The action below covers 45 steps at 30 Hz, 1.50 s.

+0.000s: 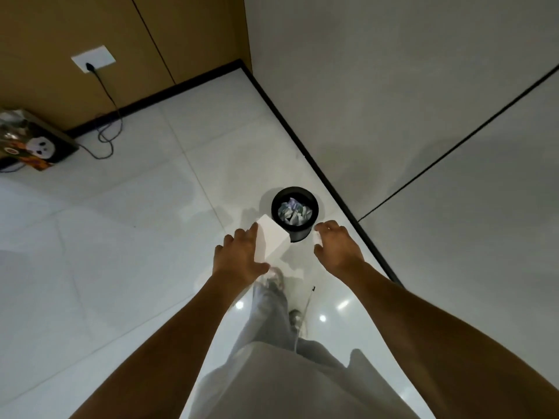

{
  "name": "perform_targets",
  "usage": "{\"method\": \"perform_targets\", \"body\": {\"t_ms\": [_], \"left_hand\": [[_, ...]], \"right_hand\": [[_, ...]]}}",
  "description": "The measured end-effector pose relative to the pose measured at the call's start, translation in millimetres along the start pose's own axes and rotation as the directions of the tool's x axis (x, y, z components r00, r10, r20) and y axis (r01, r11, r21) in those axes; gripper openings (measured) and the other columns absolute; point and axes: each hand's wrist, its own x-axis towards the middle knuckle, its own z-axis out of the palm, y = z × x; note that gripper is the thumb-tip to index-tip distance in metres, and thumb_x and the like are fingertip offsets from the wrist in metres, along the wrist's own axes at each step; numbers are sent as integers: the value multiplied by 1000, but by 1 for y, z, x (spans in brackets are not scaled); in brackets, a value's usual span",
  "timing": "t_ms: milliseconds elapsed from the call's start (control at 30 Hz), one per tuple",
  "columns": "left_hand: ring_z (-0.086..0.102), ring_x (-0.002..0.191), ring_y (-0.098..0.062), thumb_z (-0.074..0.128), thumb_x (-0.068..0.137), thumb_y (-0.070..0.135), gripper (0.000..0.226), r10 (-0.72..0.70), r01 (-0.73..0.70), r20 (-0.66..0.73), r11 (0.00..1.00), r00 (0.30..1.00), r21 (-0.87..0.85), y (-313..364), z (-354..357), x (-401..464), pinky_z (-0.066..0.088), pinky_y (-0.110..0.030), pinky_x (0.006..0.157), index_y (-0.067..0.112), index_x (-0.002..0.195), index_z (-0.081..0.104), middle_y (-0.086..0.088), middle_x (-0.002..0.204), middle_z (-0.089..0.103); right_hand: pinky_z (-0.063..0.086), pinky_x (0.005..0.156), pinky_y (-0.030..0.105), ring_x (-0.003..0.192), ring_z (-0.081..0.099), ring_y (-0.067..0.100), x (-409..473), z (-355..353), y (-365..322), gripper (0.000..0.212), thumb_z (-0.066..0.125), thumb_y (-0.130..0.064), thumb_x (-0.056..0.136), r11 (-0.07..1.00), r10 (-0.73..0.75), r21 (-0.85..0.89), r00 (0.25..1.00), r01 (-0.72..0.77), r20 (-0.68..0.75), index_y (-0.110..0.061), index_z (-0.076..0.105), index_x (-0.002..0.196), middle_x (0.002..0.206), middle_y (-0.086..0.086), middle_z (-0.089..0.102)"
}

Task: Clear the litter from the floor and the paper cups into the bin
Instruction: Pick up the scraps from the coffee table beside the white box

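A black round bin (295,210) stands on the white tiled floor beside the wall's dark skirting, with crumpled paper (294,212) inside it. My left hand (239,255) holds a white paper cup (272,237) just short of the bin's near rim, the thumb under it and the fingers along its side. My right hand (335,246) hovers to the right of the bin, fingers curled around something small and white (317,237) that I cannot make out.
A grey wall (423,101) runs along the right. A wooden wall with a socket (93,59) and a trailing black cable (106,128) is at the far left. A dark printed box (33,146) sits on the floor there. My legs and shoes (278,294) are below.
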Motion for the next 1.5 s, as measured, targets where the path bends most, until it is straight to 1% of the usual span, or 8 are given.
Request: {"method": "perform_targets", "body": {"t_ms": [167,367,567,700,900,1067,1300,1500], "left_hand": [[48,118,-28,67,77,55,93,-31,33,38,999,999,-40,-7,-8,84,43,-42,97,21,146,16,-7,132,46],[48,117,-28,67,76,54,93,-84,87,95,996,992,-31,-12,0,189,45,-40,93,23,145,14,-6,131,46],[48,113,-29,71,73,51,95,-139,148,131,987,982,-57,-17,45,281,47,-42,91,22,146,17,-8,127,47],[48,112,-29,70,73,53,97,-190,202,150,977,970,-63,-18,95,321,45,-41,87,22,147,15,-8,126,46],[49,108,-24,67,73,59,96,-231,246,184,967,955,-62,-10,169,340,46,-37,83,22,146,17,-4,123,47],[50,109,-25,68,73,58,92,-268,293,204,950,942,-104,9,206,352,47,-39,86,22,143,20,-4,124,47],[49,112,-28,62,78,57,81,-229,245,195,967,954,-65,42,244,391,44,-41,90,20,140,26,-8,131,42],[50,112,-32,57,83,57,72,-325,341,245,940,913,-26,53,292,426,44,-41,89,17,137,32,-11,135,38]], "right_hand": [[47,92,34,122,45,25,95,-9,4,44,52,-21,94,999,-7,45,1000,6,15,-16,44,137,140,7,42],[46,93,35,126,41,25,203,5,18,46,51,-21,95,998,-21,59,995,16,93,-18,41,140,144,6,38],[47,85,33,120,47,27,297,60,40,41,51,-18,95,996,-89,21,989,87,118,-15,46,135,141,9,43],[49,84,32,118,50,26,342,108,60,34,49,-24,96,996,-92,9,982,91,168,-13,48,129,136,10,47],[44,100,38,129,38,29,376,157,96,44,49,-32,98,995,-89,50,976,81,198,-12,45,137,143,10,43],[45,94,34,121,46,29,387,167,127,39,52,-25,96,993,-102,72,972,88,214,-11,49,133,134,12,49],[49,91,37,117,46,28,410,168,154,34,49,-24,97,992,-109,75,979,97,175,-10,50,129,131,11,50],[40,86,24,119,46,23,434,188,165,36,53,-28,96,980,-169,126,981,156,99,-15,50,130,133,7,50]]}}
